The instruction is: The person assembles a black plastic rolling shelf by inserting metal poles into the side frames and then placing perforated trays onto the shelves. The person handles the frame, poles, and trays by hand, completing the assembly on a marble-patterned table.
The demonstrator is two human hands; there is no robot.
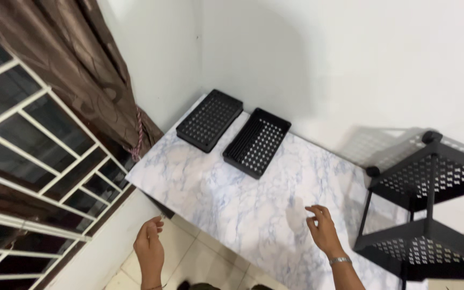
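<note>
My left hand (149, 245) hovers off the near left edge of a marble-patterned table (210, 188), fingers pinched on a small thin object that is too tiny to identify. My right hand (323, 228), with a metal bracelet at the wrist, floats above the table's near right part, fingers loosely curled and holding nothing. Two black perforated plastic trays lie at the far end of the table: one (209, 119) toward the corner, the other (257, 142) beside it to the right. Both hands are well apart from the trays.
A black perforated shelf rack (430, 209) with at least two tiers stands at the table's right. A brown curtain (81, 59) tied with a cord hangs at the left next to a window with a white grille (33, 161). White walls meet behind the table; tiled floor lies below.
</note>
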